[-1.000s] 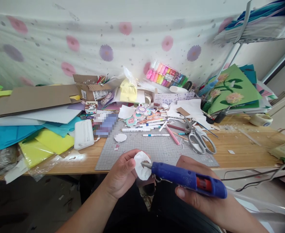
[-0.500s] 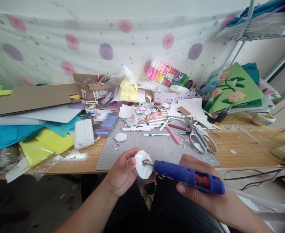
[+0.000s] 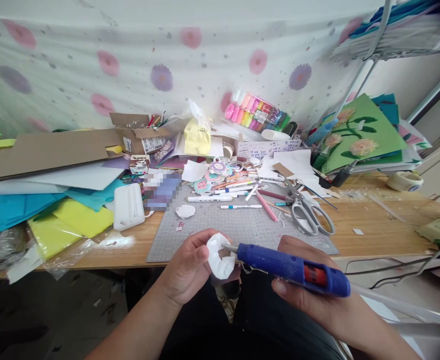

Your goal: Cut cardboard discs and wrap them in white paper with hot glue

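My left hand (image 3: 188, 267) is closed around a small white paper piece (image 3: 217, 257), curled into a cup shape, held just below the table's front edge. My right hand (image 3: 310, 295) grips a blue hot glue gun (image 3: 293, 269) with a red window on its side. The gun's metal nozzle (image 3: 228, 247) touches the inside of the white paper piece. Both hands hover over my lap, in front of the grey cutting mat (image 3: 238, 227).
On the mat lie several pens (image 3: 220, 198), scissors (image 3: 307, 212) and a white paper scrap (image 3: 186, 211). Coloured paper sheets (image 3: 73, 217) and cardboard (image 3: 51, 147) pile at left. A green flower card (image 3: 358, 135), a tape roll (image 3: 403, 181) and cables (image 3: 392, 262) sit at right.
The white paper piece has curled more tightly in my left hand. The glue gun's nozzle has shifted slightly up and right inside it. Both hands stay almost in place.
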{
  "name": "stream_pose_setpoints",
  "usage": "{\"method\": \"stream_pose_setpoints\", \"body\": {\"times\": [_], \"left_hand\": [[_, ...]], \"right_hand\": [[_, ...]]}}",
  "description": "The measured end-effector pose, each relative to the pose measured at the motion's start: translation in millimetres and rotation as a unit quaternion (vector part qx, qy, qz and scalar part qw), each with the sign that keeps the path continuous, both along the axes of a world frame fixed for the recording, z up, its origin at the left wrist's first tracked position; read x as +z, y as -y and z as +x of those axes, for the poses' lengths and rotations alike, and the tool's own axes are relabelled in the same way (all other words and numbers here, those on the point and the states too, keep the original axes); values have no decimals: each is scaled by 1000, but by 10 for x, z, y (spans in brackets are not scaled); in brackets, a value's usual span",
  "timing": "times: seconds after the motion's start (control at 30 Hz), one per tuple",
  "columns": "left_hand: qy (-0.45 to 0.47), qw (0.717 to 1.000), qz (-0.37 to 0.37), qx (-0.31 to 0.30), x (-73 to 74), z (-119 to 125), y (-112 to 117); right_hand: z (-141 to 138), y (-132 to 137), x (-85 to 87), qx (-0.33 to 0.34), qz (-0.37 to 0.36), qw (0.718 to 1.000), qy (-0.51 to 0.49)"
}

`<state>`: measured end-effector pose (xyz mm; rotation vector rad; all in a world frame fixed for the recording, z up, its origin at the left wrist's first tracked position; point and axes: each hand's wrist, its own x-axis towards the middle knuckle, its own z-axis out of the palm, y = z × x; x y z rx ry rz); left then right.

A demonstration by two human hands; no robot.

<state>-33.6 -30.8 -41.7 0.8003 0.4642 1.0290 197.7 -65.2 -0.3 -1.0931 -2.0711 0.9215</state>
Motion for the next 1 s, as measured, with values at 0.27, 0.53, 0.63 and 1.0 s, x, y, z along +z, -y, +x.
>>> {"method": "stream_pose_setpoints", "body": {"times": [0.27,0.53,0.63,1.0], "left_hand": [[10,1000,-3,-5,-5,-8,23],[7,1000,1,-7,10,-7,24],[9,1000,3,-13,3,-7,21],[10,1000,6,-14,11,-9,23]], "right_hand": [[3,6,0,-4,6,1000,-20],[-8,6,-10,-2,-10,1000,-30],[-15,-6,-7,3,-6,1000,-27],[-3,7,-29,7,-11,1000,-8]]}}
